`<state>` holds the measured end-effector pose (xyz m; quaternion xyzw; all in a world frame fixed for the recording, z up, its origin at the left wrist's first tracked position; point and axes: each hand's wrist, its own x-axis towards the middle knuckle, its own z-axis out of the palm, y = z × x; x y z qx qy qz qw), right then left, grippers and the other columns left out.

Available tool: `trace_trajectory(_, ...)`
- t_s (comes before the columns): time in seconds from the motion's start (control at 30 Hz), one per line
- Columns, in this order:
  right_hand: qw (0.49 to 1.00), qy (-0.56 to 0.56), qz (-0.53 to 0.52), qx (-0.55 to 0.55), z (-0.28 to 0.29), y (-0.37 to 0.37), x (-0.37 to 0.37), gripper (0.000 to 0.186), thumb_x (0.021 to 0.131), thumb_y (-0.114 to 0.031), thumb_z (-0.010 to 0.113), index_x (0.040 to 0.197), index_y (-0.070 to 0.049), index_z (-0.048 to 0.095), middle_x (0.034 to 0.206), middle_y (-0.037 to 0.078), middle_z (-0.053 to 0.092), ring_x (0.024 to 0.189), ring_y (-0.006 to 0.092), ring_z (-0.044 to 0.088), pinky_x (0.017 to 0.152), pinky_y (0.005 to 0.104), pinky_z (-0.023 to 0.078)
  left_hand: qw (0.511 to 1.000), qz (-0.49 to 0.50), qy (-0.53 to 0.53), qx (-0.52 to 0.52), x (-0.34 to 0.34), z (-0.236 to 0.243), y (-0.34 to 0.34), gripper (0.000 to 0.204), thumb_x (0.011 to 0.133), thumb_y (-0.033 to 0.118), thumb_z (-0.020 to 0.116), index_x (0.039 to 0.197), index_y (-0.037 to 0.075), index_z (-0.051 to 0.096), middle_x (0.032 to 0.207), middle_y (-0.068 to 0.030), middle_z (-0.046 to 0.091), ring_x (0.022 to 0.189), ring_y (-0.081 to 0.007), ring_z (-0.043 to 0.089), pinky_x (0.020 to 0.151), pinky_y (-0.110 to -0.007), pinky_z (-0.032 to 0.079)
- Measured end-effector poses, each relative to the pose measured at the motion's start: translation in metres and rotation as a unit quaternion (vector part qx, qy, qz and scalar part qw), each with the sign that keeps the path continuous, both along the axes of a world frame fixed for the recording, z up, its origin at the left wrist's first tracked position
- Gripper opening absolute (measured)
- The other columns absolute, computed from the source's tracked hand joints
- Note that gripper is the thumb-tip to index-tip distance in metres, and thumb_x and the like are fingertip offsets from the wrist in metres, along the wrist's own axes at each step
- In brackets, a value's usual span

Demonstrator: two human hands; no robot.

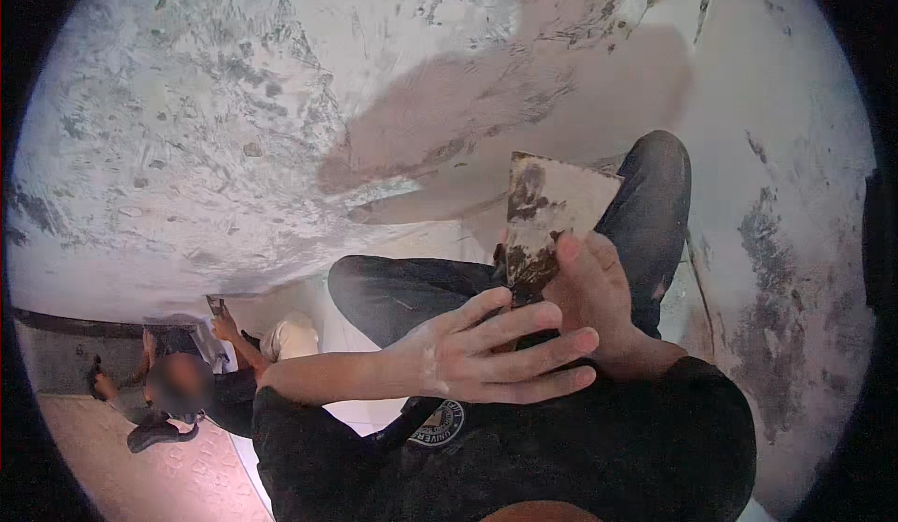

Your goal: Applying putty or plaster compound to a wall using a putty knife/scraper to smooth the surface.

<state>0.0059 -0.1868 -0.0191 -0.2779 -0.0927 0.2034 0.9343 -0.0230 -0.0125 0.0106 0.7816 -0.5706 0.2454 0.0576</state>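
A putty knife (552, 206) with a broad, flared metal blade, smeared with dark and pale residue, stands blade-up in front of my body. My right hand (599, 297) grips it, the thumb pressed on the blade's face near its narrow end. My left hand (500, 349) lies across the lower end of the tool, back turned toward me, fingers stretched out and apart. Behind those fingers the handle is mostly hidden, so whether the palm touches it cannot be seen. White dust marks the left wrist.
A wall (215, 129) with patchy white and grey coating rises before me; another stained wall (795, 269) stands at right. My bent legs (655, 204) are close to the wall. At lower left a co-worker (187, 382) holds a small flat tool (216, 304) against the wall.
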Motion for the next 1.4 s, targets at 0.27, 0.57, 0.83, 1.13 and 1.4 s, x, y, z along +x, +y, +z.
trace_trajectory(0.27,0.986,0.004,-0.164,-0.022,-0.011,0.003,0.028,0.026,0.101,-0.023,0.049,0.112,-0.004,0.062,0.114,0.006,0.065,0.105,0.0158,0.060,0.091,0.0344,0.047,0.793,0.105,0.469,-0.373,0.033,-0.007,-0.031,0.084,0.088,0.001,0.060,0.149,-0.002,0.001,0.139,-0.0330,0.033,0.120,-0.0373,0.051,0.096,-0.041,0.045)
trace_trajectory(0.57,0.957,0.029,-0.185,-0.222,-0.017,-0.001,0.051,0.021,0.095,-0.019,0.062,0.105,-0.001,0.066,0.093,0.002,0.067,0.079,0.0060,0.058,0.074,0.0245,0.048,0.544,0.189,0.710,-0.405,0.054,-0.020,-0.037,0.026,0.102,0.019,0.044,0.121,0.001,0.046,0.072,-0.0001,0.053,0.058,-0.0057,0.046,0.052,-0.022,0.038)
trace_trajectory(0.83,0.790,-0.211,-0.382,-0.430,-0.011,-0.036,0.102,0.021,0.092,-0.008,0.059,0.111,-0.005,0.067,0.096,0.003,0.065,0.088,0.0094,0.054,0.080,0.0267,0.044,0.563,0.246,0.668,-0.421,0.053,-0.052,-0.031,0.022,0.102,0.016,0.043,0.111,-0.001,0.053,0.066,0.0020,0.047,0.058,-0.0056,0.040,0.053,-0.023,0.035)
trace_trajectory(1.13,0.804,-0.359,-0.155,-0.449,0.007,-0.005,0.122,0.023,0.086,-0.006,0.062,0.108,-0.002,0.067,0.091,0.012,0.067,0.080,0.0191,0.063,0.071,0.0297,0.049,0.546,0.264,0.661,-0.441,0.054,-0.056,-0.019,0.022,0.100,0.016,0.046,0.111,-0.003,0.051,0.061,0.0010,0.045,0.055,-0.0065,0.040,0.050,-0.025,0.034)
trace_trajectory(1.4,0.740,-0.427,-0.181,-0.488,0.015,0.016,0.105,0.026,0.080,0.000,0.065,0.105,-0.003,0.071,0.081,0.011,0.069,0.067,0.0189,0.064,0.064,0.0280,0.048,0.594,0.292,0.607,-0.440,0.052,-0.057,-0.014,0.026,0.096,0.019,0.055,0.104,-0.005,0.053,0.067,-0.0080,0.060,0.061,-0.0109,0.056,0.057,-0.027,0.045)
